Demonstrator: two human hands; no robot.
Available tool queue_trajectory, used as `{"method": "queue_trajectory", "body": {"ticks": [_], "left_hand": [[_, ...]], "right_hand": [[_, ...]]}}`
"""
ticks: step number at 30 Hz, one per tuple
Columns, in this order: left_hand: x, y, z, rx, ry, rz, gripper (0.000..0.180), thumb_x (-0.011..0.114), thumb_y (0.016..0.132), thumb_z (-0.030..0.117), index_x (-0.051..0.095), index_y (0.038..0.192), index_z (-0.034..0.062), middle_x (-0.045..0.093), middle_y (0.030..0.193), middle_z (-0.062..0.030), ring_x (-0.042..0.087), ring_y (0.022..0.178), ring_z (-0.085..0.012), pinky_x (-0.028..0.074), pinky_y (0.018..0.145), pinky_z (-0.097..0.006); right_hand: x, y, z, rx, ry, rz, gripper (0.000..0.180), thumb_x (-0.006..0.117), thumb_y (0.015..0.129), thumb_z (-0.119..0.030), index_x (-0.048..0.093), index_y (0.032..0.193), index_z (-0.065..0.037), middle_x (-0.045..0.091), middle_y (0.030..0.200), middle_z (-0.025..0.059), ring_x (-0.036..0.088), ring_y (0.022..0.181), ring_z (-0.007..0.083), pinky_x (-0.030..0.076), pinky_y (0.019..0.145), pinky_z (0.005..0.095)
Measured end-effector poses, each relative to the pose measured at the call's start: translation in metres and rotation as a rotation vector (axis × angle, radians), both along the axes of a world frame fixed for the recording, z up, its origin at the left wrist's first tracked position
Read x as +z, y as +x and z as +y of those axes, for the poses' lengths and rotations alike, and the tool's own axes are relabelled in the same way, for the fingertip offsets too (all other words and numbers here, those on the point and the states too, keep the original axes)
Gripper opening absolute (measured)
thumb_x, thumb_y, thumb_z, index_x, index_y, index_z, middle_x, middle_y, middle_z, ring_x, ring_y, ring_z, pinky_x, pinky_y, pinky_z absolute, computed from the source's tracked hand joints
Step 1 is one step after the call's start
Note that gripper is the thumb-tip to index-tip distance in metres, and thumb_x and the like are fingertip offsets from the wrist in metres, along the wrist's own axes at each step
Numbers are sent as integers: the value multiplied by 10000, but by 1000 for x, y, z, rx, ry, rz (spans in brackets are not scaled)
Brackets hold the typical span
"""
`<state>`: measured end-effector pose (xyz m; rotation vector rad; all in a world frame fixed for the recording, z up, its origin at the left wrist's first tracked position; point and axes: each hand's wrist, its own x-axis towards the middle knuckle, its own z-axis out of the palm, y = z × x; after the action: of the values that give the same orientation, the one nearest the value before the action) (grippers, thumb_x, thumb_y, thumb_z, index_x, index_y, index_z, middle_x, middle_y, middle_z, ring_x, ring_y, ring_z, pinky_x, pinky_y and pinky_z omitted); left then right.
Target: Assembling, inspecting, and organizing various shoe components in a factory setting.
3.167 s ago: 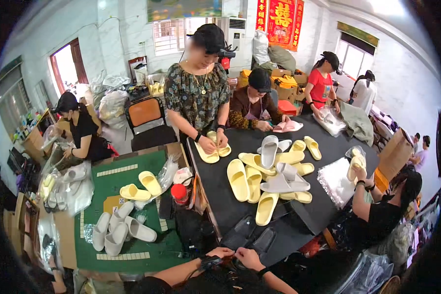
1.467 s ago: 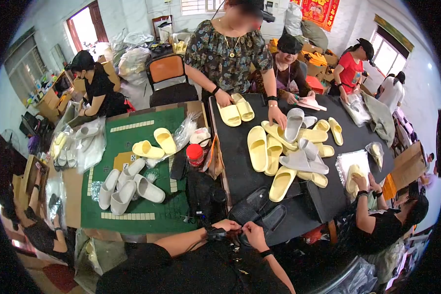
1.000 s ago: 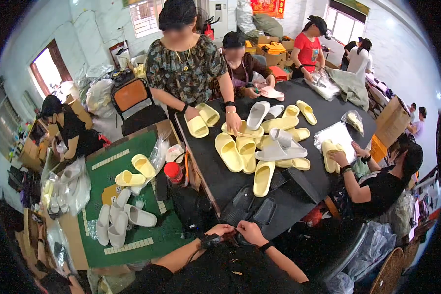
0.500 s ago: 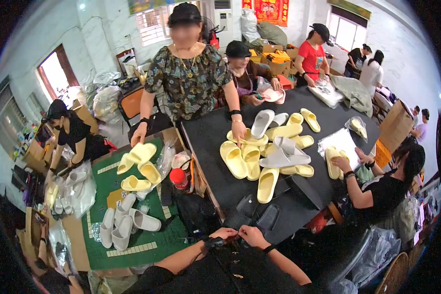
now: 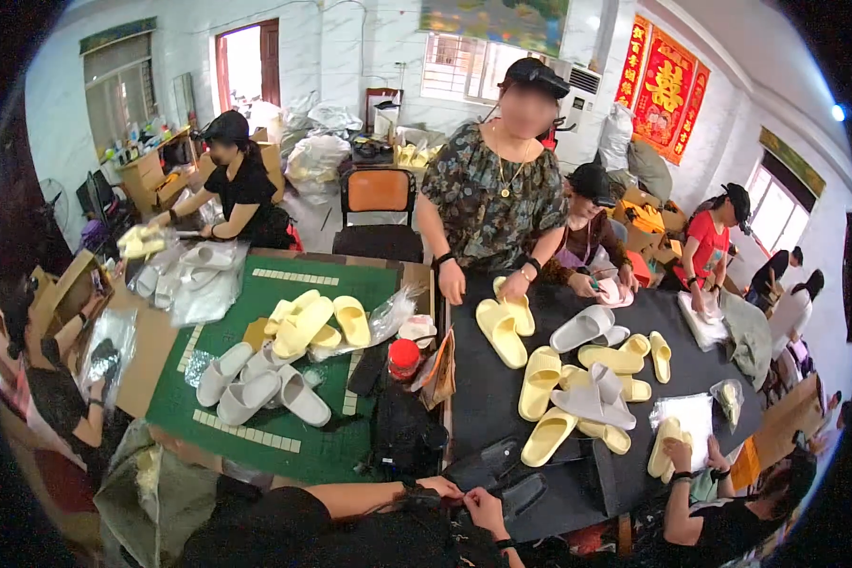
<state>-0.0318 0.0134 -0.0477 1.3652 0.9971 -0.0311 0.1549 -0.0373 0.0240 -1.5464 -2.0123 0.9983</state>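
At the near edge of the black table [image 5: 563, 525], my left hand [image 5: 441, 488] and my right hand [image 5: 484, 508] meet, fingertips closed together. Whatever is between them is too small or hidden to make out. Just beyond lie a black slipper [image 5: 486, 462] and another black slipper [image 5: 523, 495]. A pile of yellow slippers [image 5: 541, 382] and grey slippers [image 5: 596, 399] spreads farther out. Across the table a person [image 5: 502, 204] has one hand on a pair of yellow slippers [image 5: 502, 331]. At the right, another person's hands hold a yellow slipper [image 5: 664, 452] by a white sheet [image 5: 694, 417].
Left of the black table, a green mat [image 5: 227, 322] bears white tiles, yellow slippers [image 5: 305, 327] and grey slippers [image 5: 248, 396]. A red-lidded jar [image 5: 404, 358] and a black bag [image 5: 402, 431] stand between the two surfaces. An orange-backed chair [image 5: 377, 192] is behind. Several other people work around.
My view has turned left, so the scene sits farther right. The person opposite has let go of the yellow slippers over the mat and now touches a pair on the black table. My hands remain together.
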Motion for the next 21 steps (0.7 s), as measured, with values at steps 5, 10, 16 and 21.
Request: {"method": "queue_trajectory", "body": {"ticks": [5, 10, 16, 21], "left_hand": [[-18, 2, -2, 118, 42, -15, 464, 548, 833, 541, 657, 1068, 156, 643, 856, -5, 568, 725, -135, 437, 606, -303], [-3, 2, 0, 102, -34, 47, 433, 584, 825, 515, 669, 1031, 143, 643, 840, 2, 559, 687, -126, 427, 584, -301], [12, 4, 0, 167, -80, -87, 409, 610, 824, 482, 672, 997, 117, 644, 847, 3, 555, 712, -118, 419, 614, -290], [-14, -4, 5, 50, -63, -11, 576, 448, 818, 663, 645, 1060, 178, 622, 934, -3, 559, 841, -161, 437, 743, -310]], "right_hand": [[6, 2, 1, -55, 1, 50, 160, 622, 809, -185, 611, 879, -42, 624, 665, 120, 638, 618, 233, 482, 570, 318], [-2, 7, -1, -81, 57, 45, 120, 608, 817, -152, 609, 848, -37, 611, 622, 101, 616, 566, 192, 471, 547, 302], [-14, 13, 1, -94, -21, 33, 94, 595, 822, -129, 613, 845, -40, 602, 602, 81, 588, 506, 150, 459, 509, 284], [24, -7, 4, -51, -61, 23, 118, 589, 833, -156, 618, 842, -42, 610, 616, 84, 616, 545, 165, 469, 523, 293]]}}
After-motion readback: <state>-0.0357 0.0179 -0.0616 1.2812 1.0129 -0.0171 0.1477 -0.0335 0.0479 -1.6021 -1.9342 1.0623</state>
